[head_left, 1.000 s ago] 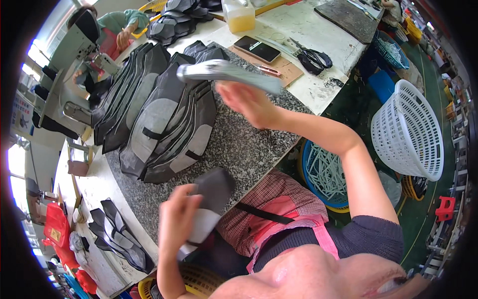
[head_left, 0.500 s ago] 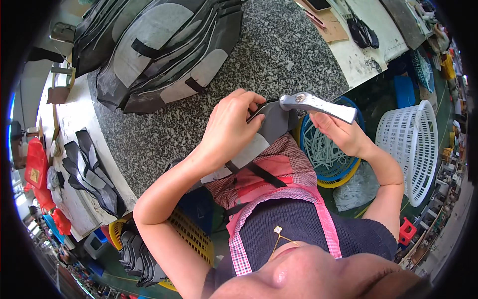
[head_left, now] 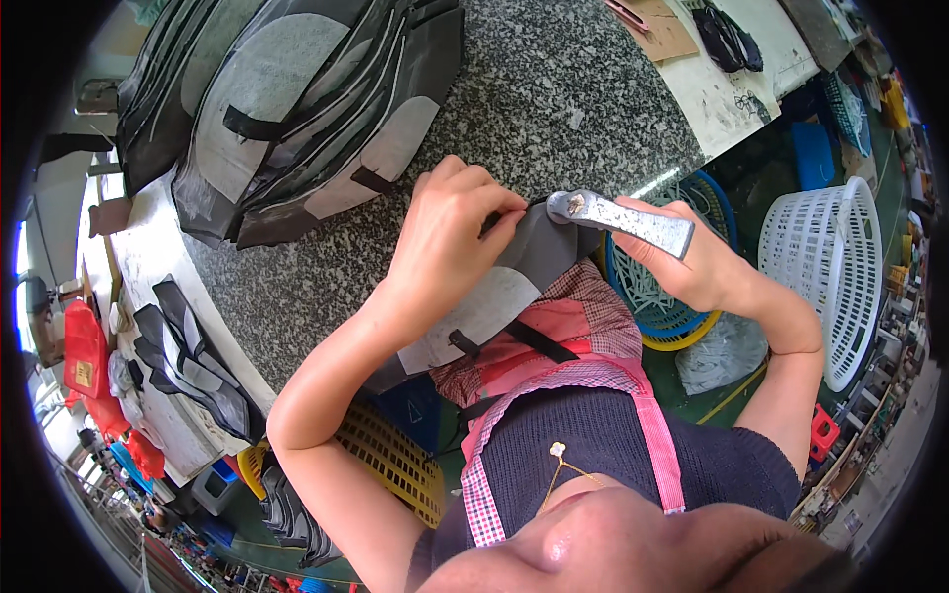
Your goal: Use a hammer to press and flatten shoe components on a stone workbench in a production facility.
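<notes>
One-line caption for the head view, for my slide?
Left hand pinches grey-and-black fabric piece at granite table edge; right hand grips metal hammer.

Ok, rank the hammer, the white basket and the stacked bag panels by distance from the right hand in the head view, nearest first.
1. Hammer: held in the right hand, at the granite table's edge.
2. White basket: on the floor, just right of that hand.
3. Stacked bag panels: far across the table, upper left.
</notes>
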A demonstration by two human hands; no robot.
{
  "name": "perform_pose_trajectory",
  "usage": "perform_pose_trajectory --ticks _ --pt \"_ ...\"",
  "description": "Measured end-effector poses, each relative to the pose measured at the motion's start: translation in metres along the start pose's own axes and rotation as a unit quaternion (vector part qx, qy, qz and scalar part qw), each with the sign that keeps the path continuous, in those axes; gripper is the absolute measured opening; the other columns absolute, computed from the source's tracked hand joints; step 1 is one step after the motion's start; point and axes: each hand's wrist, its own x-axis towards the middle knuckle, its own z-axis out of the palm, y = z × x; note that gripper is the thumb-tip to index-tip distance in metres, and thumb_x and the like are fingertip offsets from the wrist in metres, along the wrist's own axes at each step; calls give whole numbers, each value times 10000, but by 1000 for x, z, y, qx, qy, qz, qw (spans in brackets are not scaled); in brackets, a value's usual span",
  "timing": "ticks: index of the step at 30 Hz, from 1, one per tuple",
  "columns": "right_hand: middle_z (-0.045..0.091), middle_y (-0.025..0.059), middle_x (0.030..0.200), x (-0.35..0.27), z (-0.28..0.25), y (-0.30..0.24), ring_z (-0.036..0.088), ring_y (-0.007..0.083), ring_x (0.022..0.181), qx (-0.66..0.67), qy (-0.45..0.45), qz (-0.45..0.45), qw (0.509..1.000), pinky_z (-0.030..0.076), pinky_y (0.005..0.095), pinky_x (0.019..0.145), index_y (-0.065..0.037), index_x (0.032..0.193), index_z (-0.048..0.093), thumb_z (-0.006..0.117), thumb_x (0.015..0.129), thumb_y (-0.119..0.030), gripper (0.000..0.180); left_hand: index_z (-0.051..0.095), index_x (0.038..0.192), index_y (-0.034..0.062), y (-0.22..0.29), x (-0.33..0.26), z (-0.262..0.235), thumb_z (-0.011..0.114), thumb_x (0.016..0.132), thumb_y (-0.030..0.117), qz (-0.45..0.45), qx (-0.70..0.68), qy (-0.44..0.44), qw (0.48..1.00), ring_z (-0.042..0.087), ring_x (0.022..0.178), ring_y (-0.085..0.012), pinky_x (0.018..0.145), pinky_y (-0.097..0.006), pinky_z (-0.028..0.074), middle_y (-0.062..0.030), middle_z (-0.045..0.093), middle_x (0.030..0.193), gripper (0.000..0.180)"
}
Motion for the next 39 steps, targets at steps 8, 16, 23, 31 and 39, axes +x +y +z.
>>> perform_pose_trajectory --ticks 8,16,23,31,39 --pt "586 210 717 15 2 12 609 404 640 -73 59 -205 974 470 394 570 45 1009 573 513 944 -112 180 670 937 31 1 -10 8 639 702 132 227 244 51 942 529 914 -189 786 -335 408 -19 559 894 257" --pt "581 223 654 18 10 16 608 412 615 -64 73 -224 970 480 430 580 48 1014 552 505 933 -104 179 667 922 32 4 -13 4 641 665 141 209 257 39 943 541 922 -185 769 -347 417 -19 574 900 281" --pt "587 239 754 20 -1 18 639 326 660 -24 3 -79 997 453 367 596 70 1117 578 591 915 -39 230 727 819 66 2 -26 6 776 747 96 -1 22 81 996 562 827 -243 714 -363 476 -37 636 824 92" --pt "592 225 692 22 10 15 642 428 691 -31 18 -130 991 480 406 559 20 1027 550 540 896 -77 164 675 916 -5 7 -31 10 704 693 8 124 123 68 982 568 819 -259 709 -364 503 -84 624 855 225" --pt "572 198 761 22 14 14 615 436 722 -56 33 -213 975 478 436 583 36 1006 538 581 860 -49 174 619 841 -44 13 -32 15 614 643 101 188 263 68 944 517 811 -236 670 -312 450 -92 525 785 246"
